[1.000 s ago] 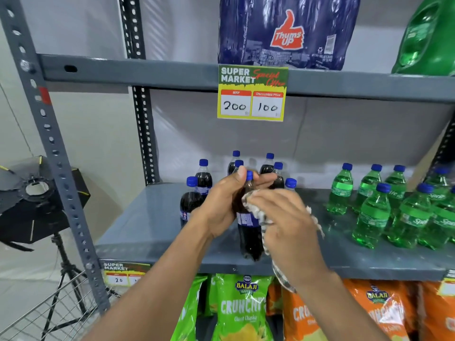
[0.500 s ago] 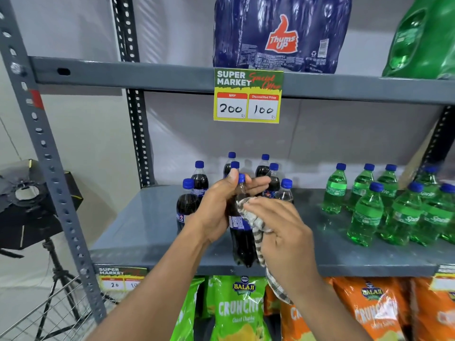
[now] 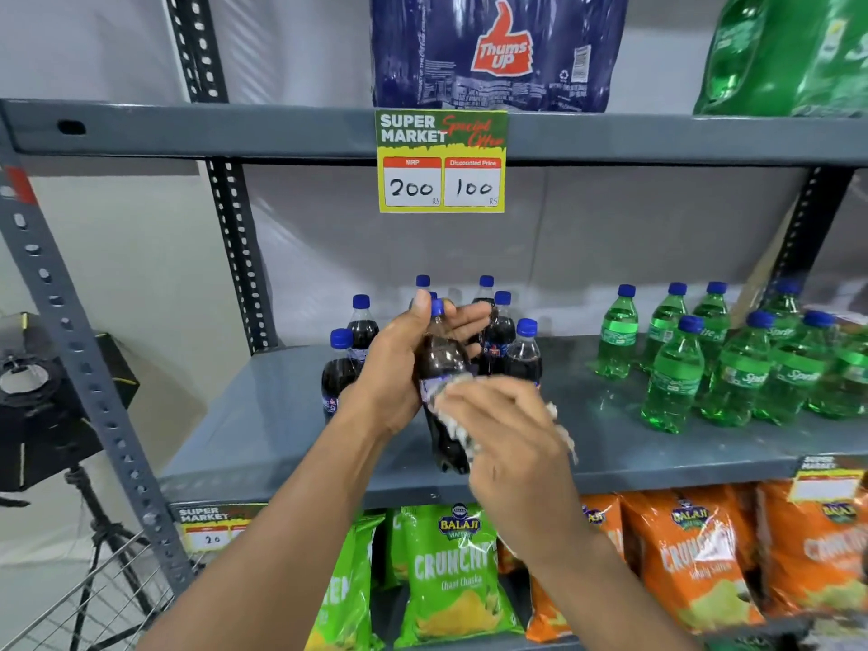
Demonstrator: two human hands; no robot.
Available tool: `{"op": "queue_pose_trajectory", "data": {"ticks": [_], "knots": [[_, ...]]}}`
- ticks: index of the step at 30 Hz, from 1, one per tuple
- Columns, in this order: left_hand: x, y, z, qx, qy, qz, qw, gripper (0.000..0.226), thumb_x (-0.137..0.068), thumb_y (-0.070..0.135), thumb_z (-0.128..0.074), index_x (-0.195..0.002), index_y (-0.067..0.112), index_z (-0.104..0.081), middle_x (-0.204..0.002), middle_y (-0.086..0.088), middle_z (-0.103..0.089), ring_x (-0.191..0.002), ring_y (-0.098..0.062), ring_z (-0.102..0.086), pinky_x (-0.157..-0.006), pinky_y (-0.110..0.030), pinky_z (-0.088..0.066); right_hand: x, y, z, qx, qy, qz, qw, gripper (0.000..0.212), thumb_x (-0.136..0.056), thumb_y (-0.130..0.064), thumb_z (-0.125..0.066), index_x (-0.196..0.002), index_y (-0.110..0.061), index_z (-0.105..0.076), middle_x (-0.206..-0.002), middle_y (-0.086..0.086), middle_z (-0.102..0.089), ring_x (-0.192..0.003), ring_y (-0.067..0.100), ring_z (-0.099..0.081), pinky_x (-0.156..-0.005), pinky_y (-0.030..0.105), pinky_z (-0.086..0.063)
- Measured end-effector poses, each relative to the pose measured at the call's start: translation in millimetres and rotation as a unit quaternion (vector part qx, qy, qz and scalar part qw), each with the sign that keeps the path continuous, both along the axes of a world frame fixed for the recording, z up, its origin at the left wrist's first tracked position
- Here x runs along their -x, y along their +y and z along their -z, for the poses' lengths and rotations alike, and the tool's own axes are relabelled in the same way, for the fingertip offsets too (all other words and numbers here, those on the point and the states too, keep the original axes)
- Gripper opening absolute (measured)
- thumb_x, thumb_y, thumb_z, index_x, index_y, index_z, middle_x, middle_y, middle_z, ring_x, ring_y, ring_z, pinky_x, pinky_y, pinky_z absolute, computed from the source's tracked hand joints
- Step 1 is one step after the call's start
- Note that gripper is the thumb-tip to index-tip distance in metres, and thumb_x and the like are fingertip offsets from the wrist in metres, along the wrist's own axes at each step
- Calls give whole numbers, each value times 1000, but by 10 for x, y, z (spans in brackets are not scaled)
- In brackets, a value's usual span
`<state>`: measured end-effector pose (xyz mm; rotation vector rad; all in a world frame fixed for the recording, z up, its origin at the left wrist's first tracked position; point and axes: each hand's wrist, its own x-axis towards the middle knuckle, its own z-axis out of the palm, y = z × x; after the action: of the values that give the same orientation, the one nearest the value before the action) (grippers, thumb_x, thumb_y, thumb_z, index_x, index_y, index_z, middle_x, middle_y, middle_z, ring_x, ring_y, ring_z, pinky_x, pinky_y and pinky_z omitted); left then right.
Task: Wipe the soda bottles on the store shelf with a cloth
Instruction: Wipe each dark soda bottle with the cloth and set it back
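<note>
My left hand [image 3: 399, 368] grips a dark cola bottle [image 3: 439, 359] with a blue cap by its neck and shoulder, held just in front of the grey shelf [image 3: 263, 429]. My right hand [image 3: 507, 434] presses a checked cloth [image 3: 453, 415] against the bottle's label and lower body; the hand is blurred. Behind stand several more cola bottles [image 3: 523, 354]. A group of green soda bottles [image 3: 674, 378] stands on the shelf to the right.
A yellow price tag [image 3: 441, 162] hangs from the upper shelf, under a Thums Up pack [image 3: 498, 49]. Green and orange snack bags [image 3: 451, 570] fill the shelf below. A slotted upright [image 3: 80, 345] and a light stand [image 3: 47, 392] are at the left.
My right hand with the cloth has slid down the bottle, from near the neck to the label and lower body. My left hand keeps its grip near the top.
</note>
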<state>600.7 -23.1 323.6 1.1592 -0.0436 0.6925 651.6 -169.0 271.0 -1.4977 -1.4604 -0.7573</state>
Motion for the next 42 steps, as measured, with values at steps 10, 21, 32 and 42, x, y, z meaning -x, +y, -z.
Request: {"op": "queue_pose_trajectory", "data": {"ticks": [10,21,32,42], "knots": [[-58,-98,1,-26,54,-25,998,42,-109,40,-35,-95,12,-63,-119,-17,-76,-117,-29,-70,-95,-45,-59,-72,14,23,35,-85,17,996,30,-93,6,-50,-113,-2,-71,-116,-1,-69,-112,20,-55,-102,33,-45],[-127,-70,-5,-75,123,-156,977,37,-106,44,-44,-91,15,-61,-99,-8,-82,-92,-20,-78,-79,-29,-58,5,-83,114,102,-157,43,981,42,-94,3,-33,-109,-5,-72,-109,0,-71,-97,28,-60,-85,38,-51],[-66,-78,45,-74,136,-134,979,42,-107,44,-42,-104,7,-60,-104,-12,-81,-92,-21,-77,-80,-31,-62,-89,-19,-28,40,-41,-19,998,43,-79,2,-45,-108,-8,-75,-110,0,-72,-101,24,-58,-91,32,-50],[25,5,40,-30,63,-102,992,41,-107,42,-41,-92,15,-67,-113,-17,-78,-109,-30,-74,-92,-42,-57,-111,-50,262,-31,113,-92,989,59,-61,21,-47,-102,-8,-78,-108,-2,-73,-107,20,-64,-92,36,-54]]}}
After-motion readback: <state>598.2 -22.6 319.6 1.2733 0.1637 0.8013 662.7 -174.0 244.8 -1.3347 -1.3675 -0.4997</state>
